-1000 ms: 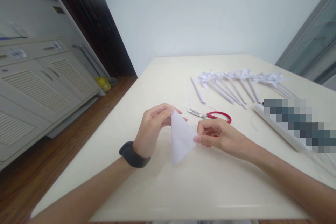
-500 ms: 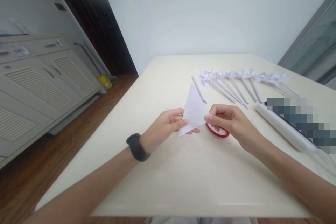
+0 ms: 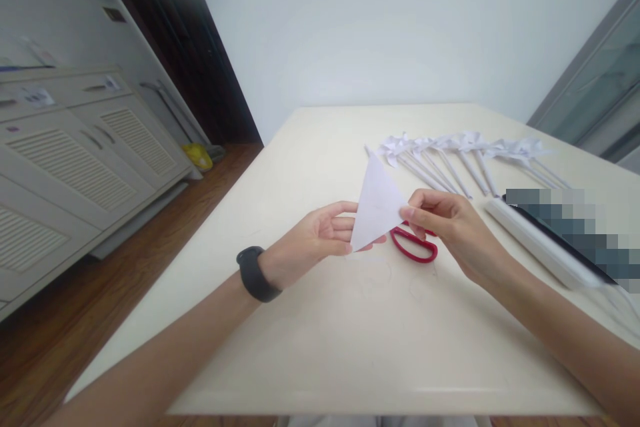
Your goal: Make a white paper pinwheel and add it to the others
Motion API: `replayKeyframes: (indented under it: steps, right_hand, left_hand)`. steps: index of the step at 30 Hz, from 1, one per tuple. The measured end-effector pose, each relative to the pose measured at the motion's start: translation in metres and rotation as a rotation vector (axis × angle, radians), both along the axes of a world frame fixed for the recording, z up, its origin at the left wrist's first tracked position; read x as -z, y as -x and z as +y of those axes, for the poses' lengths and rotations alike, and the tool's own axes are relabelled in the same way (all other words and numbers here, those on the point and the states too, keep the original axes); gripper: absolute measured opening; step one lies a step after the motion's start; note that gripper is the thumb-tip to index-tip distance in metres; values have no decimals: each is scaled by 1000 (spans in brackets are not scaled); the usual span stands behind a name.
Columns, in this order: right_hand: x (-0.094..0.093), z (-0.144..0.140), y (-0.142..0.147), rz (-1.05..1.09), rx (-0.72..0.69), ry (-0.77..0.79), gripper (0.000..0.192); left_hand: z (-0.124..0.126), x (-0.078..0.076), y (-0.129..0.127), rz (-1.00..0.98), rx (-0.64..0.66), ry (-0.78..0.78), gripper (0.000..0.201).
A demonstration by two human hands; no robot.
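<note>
Over the counter (image 3: 300,333) | right hand (image 3: 443,223) pinching my paper (image 3: 377,203), left hand (image 3: 310,243) loosely open behind | one-corner grip might slip

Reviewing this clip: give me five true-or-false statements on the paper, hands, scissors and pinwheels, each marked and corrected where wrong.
1. The right hand pinches the white paper triangle. True.
2. The triangle lies flat. False: it is held up above the table.
3. Fingers of the left hand reach behind the triangle. True.
4. Blue handles show near the right hand. False: the scissors have red ones.
5. White pinwheels lie farther back, to the triangle's right. True.
</note>
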State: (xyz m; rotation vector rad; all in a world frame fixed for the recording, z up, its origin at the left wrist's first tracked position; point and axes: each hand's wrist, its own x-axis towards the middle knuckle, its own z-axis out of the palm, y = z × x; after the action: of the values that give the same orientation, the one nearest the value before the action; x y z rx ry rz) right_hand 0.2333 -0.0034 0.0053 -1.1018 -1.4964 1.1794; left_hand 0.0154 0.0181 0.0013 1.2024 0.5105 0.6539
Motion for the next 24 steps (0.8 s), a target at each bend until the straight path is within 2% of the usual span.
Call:
replayKeyframes:
  steps: [7,11,17,24]
  right_hand:
    - [-1,-1,-1,-38,-15,20,29]
    - [1,-3,6,-104,-61,19,27]
    - [10,-8,21,-188,-208,7,22]
    - [3,-9,17,-158,-194,42,23]
  left_hand:
    - [-2,-3,0,68,59,2,50]
    - [-3,2,-3,73,-42,-22,48]
    - [-8,11,-6,199,-205,-31,27]
    - [-2,4,-1,245,-232,-76,30]
